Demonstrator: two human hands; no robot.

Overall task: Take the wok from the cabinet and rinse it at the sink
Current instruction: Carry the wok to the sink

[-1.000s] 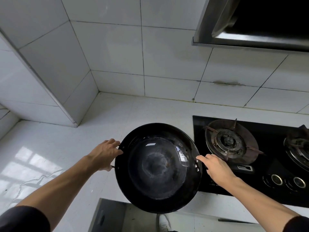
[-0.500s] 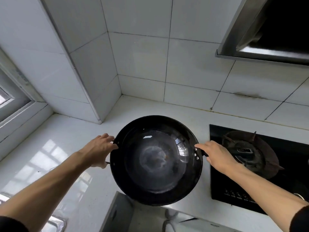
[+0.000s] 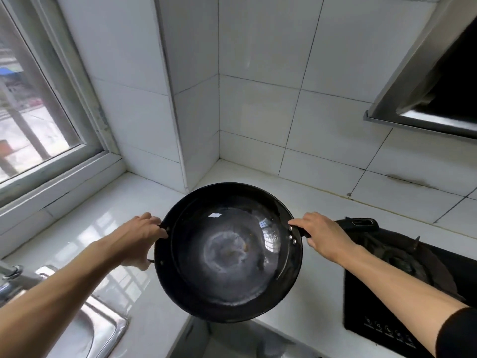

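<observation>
Counter [image 3: 165, 202] white, stove [image 3: 413, 293] right, sink [image 3: 85, 329] near left under tap [image 3: 10, 277]. Wok [image 3: 228, 251] held level over counter centre, handle axis left-right. Left hand [image 3: 140, 236] and right hand [image 3: 322, 235] each closed on a side handle. Sink down-left of wok, nearer left hand. No readable labels.

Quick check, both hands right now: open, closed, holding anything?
Left hand: closed on the wok at its left side handle.
Right hand: closed on the wok's right handle.
</observation>
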